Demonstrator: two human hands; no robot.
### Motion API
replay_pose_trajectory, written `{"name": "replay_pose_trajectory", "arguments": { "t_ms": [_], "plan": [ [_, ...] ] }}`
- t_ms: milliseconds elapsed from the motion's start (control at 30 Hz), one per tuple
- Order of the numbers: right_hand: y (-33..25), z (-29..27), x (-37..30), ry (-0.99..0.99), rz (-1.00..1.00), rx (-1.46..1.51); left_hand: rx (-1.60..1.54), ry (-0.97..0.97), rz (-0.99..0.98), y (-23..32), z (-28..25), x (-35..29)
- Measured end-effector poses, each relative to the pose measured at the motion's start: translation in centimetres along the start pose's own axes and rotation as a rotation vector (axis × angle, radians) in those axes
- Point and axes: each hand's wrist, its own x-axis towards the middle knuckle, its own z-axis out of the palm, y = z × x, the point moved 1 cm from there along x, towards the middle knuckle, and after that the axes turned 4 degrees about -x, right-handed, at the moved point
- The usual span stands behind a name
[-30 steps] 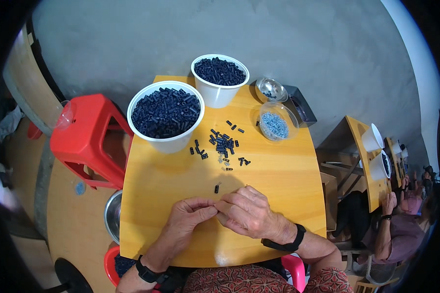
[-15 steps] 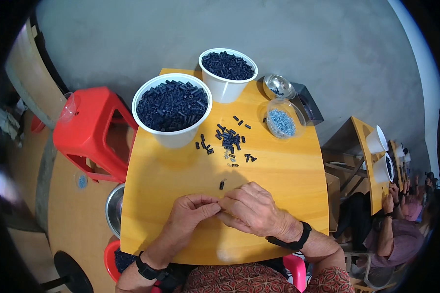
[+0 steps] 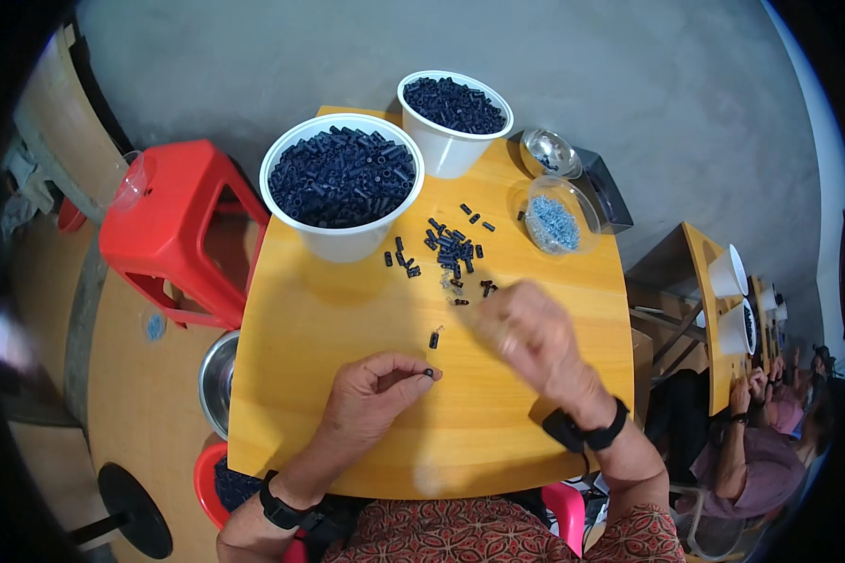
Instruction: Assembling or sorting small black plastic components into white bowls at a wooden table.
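Observation:
Between the thumb and forefinger of my left hand (image 3: 376, 399) sits a small black plastic piece (image 3: 429, 372), mostly covered by the fingertips. My right hand (image 3: 530, 338) is apart from it, raised over the table to the right and smeared by motion, so its fingers are unclear. Just beyond my left fingertips lies a single black plastic piece (image 3: 434, 340) with a thin metal bit at its end. Farther off is a loose pile of short black plastic pieces (image 3: 453, 249), with several small shiny metal bits (image 3: 449, 284) at its near edge.
Two white buckets (image 3: 338, 246) (image 3: 446, 155) full of black pieces stand at the far side. Right of them are a clear bowl of small silvery parts (image 3: 554, 223), a metal bowl (image 3: 546, 150) and a dark box (image 3: 606, 192). A red stool (image 3: 164, 225) stands left; other people sit at right.
My right hand has left my left hand and moved right and away across the table. The black piece in my left fingers now shows. The whole view has shifted slightly.

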Motion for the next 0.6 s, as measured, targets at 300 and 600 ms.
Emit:
{"name": "replay_pose_trajectory", "arguments": {
  "t_ms": [300, 600],
  "plan": [
    [5.4, -0.2, 0.7, -0.045, 0.361, -0.068, 0.059, 0.034, 0.056, 0.4, 0.3, 0.1],
    [6.1, 1.0, 1.5, -0.136, 0.395, -0.041, 0.092, 0.028, 0.057, 0.4, 0.2, 0.0]
  ]
}}
